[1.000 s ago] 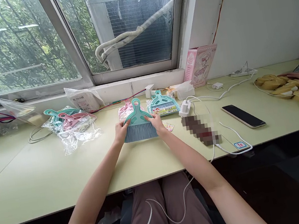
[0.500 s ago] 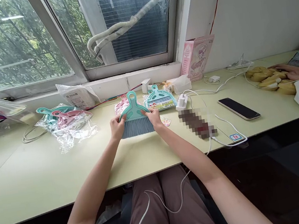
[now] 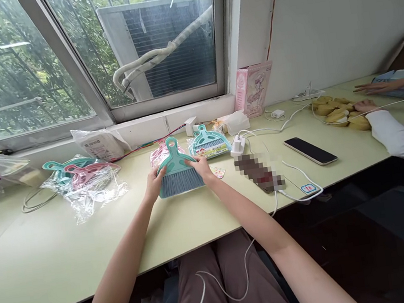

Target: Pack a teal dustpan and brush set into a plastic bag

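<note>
In the frame's centre, our left hand (image 3: 153, 184) and right hand (image 3: 203, 168) have their fingers gripping opposite edges of the teal brush set (image 3: 176, 167), bristles toward the frame's bottom

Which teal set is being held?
The middle one: left hand and right hand hold its sides, while the left set and right set lie on the table.

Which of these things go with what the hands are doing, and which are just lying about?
Probably in use:
teal brush, held by the left hand and right hand
perhaps the similar teal set and pink set behind it

Seemingly just lying about:
black-screened phone
pink box
white charger
</note>
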Motion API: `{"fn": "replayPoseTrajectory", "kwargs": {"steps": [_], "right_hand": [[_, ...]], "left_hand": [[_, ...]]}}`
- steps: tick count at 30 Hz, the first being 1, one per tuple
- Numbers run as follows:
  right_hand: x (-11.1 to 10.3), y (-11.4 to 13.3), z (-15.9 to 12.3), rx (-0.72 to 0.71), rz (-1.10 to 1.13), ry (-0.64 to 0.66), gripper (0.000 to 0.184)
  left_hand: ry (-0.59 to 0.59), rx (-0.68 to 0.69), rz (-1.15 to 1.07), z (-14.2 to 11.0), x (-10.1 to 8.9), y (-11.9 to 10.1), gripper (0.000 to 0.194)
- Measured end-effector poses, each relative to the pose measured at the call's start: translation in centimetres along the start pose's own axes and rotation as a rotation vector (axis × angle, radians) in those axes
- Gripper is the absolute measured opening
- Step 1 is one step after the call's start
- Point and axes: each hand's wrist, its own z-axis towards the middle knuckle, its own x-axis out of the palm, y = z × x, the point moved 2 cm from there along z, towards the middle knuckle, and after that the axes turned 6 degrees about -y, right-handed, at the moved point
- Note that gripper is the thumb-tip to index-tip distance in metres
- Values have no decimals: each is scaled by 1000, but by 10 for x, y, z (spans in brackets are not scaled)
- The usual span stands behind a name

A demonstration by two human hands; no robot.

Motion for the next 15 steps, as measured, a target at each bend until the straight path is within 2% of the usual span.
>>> {"fn": "replayPoseTrajectory", "kwargs": {"steps": [3, 5, 7, 10, 13, 15], "right_hand": [[-4, 8, 3, 35, 16, 139, 24], [-11, 18, 4, 19, -45, 229, 25], [-25, 30, 5, -56, -253, 183, 27], [-49, 45, 6, -161, -865, -68, 22], [-55, 45, 3, -44, -1323, 31, 27], [-51, 42, -1, 3, -1444, 119, 38]], "left_hand": [[209, -116, -138, -2, 2, 4, 60], [255, -180, -134, -4, 3, 5, 65], [177, -202, -131, -4, 1, 4, 65], [-74, -215, -238, 2, -7, 3, 64], [-280, -293, -396, 10, -17, 8, 55], [-350, -358, -497, 14, -23, 15, 44]]}}
